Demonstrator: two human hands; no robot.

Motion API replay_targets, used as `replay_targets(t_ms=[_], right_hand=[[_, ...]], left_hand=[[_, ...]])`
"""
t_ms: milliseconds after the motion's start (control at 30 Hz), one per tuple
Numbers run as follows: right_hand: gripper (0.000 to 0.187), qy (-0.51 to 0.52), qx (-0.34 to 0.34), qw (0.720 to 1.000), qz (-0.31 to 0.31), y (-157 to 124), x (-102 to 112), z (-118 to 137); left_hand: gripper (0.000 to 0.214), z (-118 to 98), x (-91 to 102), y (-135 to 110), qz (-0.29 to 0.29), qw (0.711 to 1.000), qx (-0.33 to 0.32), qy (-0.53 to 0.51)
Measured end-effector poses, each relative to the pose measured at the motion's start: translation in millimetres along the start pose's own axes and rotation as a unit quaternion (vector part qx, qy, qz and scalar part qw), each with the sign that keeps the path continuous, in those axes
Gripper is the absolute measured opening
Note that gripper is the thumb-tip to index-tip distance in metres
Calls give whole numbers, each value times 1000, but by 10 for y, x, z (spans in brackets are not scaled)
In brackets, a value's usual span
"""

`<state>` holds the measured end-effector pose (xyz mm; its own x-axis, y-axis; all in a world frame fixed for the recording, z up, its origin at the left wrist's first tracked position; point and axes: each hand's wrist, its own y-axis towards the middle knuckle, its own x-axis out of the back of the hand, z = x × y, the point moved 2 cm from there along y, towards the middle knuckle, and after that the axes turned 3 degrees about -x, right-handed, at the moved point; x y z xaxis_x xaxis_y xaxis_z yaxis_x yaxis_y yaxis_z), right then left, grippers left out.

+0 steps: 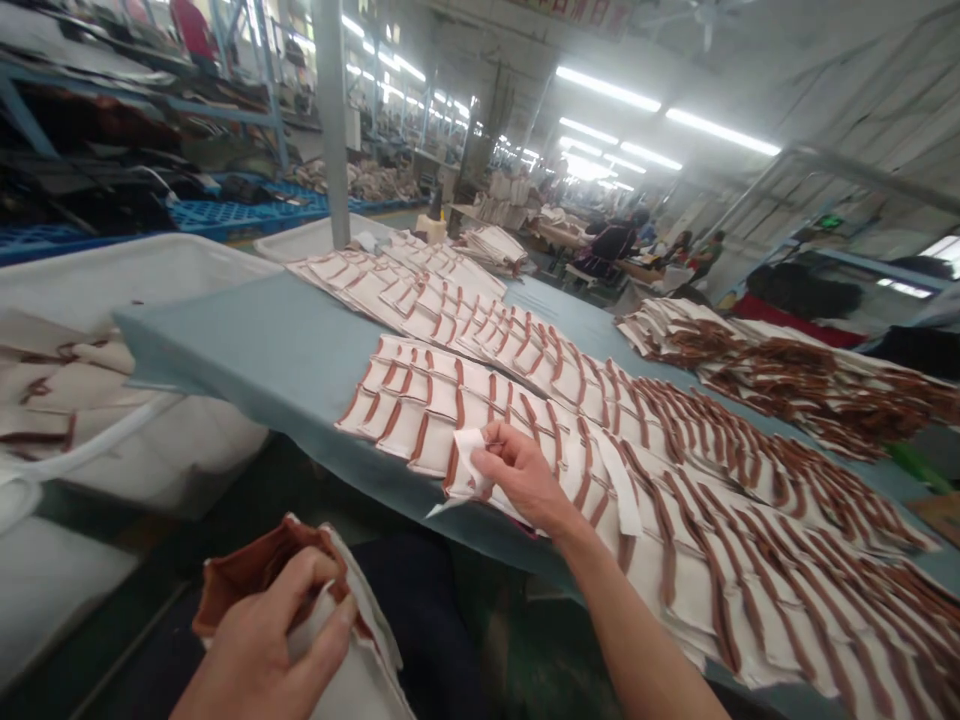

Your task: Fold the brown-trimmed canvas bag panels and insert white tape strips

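My left hand (281,625), low in the view, is closed on the edge of a cream sewn fabric piece (360,670) with a brown inside, its thumb on the pale side. Over the near edge of the table, my right hand (521,475) pinches a small white strip (469,450) between thumb and fingers. Beneath that hand lie overlapping rows of cream fabric pieces (435,440) with brown edges. A longer white strip (619,485) rests on the rows to the right of my wrist.
The blue-green table (247,325) carries more stacked brown-and-cream pieces (787,370) at the right. White bins (165,265) with fabric pieces stand at the left. A grey post (334,120) rises behind the table. People (615,240) sit at work in the background.
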<state>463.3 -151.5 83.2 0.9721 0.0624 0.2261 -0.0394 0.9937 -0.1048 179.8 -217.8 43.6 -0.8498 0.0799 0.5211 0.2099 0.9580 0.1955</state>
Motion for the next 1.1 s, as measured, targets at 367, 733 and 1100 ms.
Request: replay_targets(t_ms=[367, 733, 1100], right_hand=[[6, 18, -49, 976, 214, -742, -985, 302], [13, -24, -114, 974, 193, -904, -1238, 310], [7, -174, 67, 981, 52, -950, -1320, 423]], left_hand=[[38, -135, 5, -62, 92, 917, 147, -359], [55, 26, 382, -440, 108, 887, 158, -421], [44, 7, 387, -620, 2, 890, 239, -389]])
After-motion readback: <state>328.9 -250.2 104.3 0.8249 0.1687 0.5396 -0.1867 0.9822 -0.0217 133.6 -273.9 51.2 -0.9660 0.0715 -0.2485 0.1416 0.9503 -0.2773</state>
